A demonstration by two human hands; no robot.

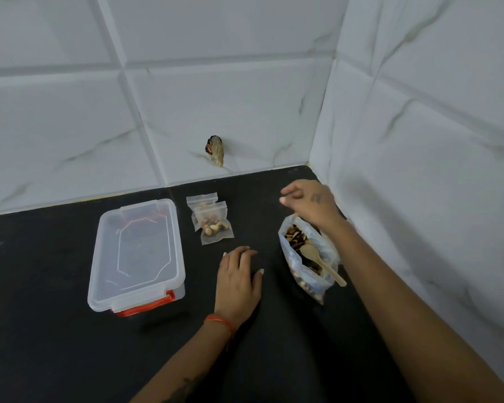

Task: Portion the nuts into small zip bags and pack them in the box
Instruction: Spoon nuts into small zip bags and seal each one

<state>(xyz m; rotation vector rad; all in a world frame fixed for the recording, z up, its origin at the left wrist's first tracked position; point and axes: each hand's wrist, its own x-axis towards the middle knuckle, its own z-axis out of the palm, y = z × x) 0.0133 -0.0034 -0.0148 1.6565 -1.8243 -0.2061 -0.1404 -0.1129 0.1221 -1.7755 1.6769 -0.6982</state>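
A clear plastic box [137, 254] with its lid on and orange latches stands on the black counter at the left. Two small zip bags with nuts [213, 225] lie overlapping just right of it. A large open bag of nuts [306, 257] lies at the right with a wooden spoon [320, 258] resting in it. My left hand [239, 282] rests flat on the counter between the box and the big bag, fingers straight. My right hand [309, 203] hovers above the far end of the big bag, fingers loosely curled, holding nothing that I can see.
White marble-look tiled walls close the counter at the back and right, meeting in a corner [312, 164]. A small brownish hole or fitting [216, 151] sits in the back wall. The black counter [56, 330] stretches toward the front left.
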